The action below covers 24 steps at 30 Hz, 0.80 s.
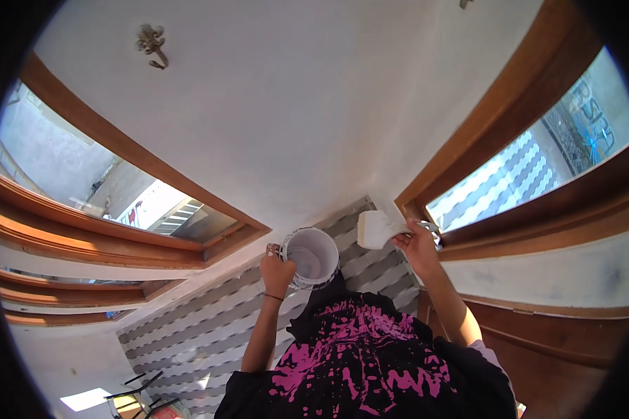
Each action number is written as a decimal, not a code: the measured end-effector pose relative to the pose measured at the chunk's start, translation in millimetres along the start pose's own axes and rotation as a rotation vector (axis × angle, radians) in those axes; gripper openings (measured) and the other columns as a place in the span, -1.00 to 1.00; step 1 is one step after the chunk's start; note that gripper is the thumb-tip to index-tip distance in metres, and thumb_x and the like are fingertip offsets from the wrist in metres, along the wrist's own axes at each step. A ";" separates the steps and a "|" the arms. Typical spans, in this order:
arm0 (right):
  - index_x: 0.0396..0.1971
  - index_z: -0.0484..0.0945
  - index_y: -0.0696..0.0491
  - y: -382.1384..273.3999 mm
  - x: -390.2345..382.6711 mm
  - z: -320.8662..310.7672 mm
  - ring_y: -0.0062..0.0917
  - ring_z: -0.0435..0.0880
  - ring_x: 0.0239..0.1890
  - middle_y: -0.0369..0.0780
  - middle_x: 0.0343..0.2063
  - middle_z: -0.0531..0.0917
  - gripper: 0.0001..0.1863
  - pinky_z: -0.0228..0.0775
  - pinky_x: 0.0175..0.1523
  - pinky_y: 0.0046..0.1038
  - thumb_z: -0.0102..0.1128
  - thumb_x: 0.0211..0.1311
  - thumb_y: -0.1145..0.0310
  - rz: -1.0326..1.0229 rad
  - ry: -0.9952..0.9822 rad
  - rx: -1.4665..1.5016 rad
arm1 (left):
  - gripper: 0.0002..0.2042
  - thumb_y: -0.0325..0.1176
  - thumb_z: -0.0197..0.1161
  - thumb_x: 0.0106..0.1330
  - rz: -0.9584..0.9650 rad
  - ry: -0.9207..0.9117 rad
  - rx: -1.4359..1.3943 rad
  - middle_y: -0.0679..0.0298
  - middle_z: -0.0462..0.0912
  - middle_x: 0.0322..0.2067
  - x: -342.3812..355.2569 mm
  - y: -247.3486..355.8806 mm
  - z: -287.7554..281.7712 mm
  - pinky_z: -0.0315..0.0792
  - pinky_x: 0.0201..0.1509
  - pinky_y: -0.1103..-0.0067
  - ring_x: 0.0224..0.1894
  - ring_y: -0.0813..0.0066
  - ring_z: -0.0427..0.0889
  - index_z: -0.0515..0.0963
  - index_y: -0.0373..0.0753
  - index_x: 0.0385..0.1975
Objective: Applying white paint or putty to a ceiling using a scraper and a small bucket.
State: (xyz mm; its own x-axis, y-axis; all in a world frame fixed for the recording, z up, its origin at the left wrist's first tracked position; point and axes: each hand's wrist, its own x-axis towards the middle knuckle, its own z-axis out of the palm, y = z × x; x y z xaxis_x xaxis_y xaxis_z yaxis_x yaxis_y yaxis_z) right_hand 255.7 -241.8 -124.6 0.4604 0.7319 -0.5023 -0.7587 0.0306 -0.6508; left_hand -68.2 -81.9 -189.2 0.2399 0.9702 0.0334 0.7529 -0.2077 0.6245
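Observation:
My left hand (277,271) is closed at the left rim of a small white bucket (334,260), held in front of my body. The bucket's inside looks pale and its outer wall is smeared; I cannot tell how much is in it. To its right, my right hand (419,249) grips the handle of a wide flat paintbrush (379,230). The brush's pale bristle end points left toward the bucket, apart from it. Part of the handle is hidden by my fingers.
Pale walls (279,119) meet in a corner ahead. Wood-framed windows stand at left (154,167) and right (482,105). Grey-and-white patterned floor (210,328) lies below. A metal fixture (151,43) is on the wall, and a black-framed chair (136,394) stands at lower left.

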 end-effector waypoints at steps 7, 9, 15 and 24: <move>-0.13 0.45 0.07 48.7 -86.1 -26.2 -0.34 0.75 -0.21 -0.16 -0.22 0.65 -0.75 0.66 -0.03 -0.26 -0.02 0.49 0.19 0.018 -0.099 0.050 | -0.71 -0.33 0.27 -0.02 -0.027 -0.143 0.264 -0.08 0.65 -0.46 -41.4 15.5 -4.1 0.55 -0.24 0.09 -0.35 -0.16 0.67 0.46 -0.29 -0.30; -0.12 0.46 0.09 56.9 -111.1 -28.3 -0.34 0.75 -0.22 -0.15 -0.21 0.66 -0.72 0.65 -0.02 -0.27 -0.03 0.50 0.17 0.035 -0.065 0.046 | -0.67 -0.32 0.28 -0.02 0.006 -0.175 0.302 -0.09 0.67 -0.42 -54.4 18.9 -4.2 0.56 -0.22 0.11 -0.32 -0.15 0.67 0.49 -0.31 -0.25; -0.09 0.51 0.15 79.9 -155.0 -43.0 -0.35 0.74 -0.19 -0.08 -0.19 0.68 -0.65 0.57 0.07 -0.30 -0.06 0.51 0.15 0.097 -0.011 -0.009 | -0.50 -0.28 0.30 0.01 0.222 -0.107 0.243 -0.12 0.67 -0.23 -89.9 -7.2 2.8 0.54 -0.12 0.15 -0.20 -0.11 0.67 0.53 -0.41 -0.03; -0.12 0.49 0.18 97.1 -194.5 -33.2 -0.30 0.73 -0.13 -0.09 -0.14 0.62 -0.75 0.56 0.09 -0.32 -0.03 0.49 0.29 0.003 -0.002 0.061 | -0.40 -0.42 0.34 0.10 0.220 0.037 -0.112 -0.09 0.51 0.00 -153.7 -11.8 26.8 0.40 0.21 0.36 0.08 0.08 0.54 0.35 -0.55 0.16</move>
State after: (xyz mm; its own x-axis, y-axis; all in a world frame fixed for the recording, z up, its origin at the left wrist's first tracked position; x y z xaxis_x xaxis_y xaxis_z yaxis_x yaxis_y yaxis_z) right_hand 107.8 -403.8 -109.0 0.4567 0.7338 -0.5030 -0.7868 0.0692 -0.6133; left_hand -97.5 -232.0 -222.6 0.3664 0.9075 0.2054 0.6122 -0.4014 0.6813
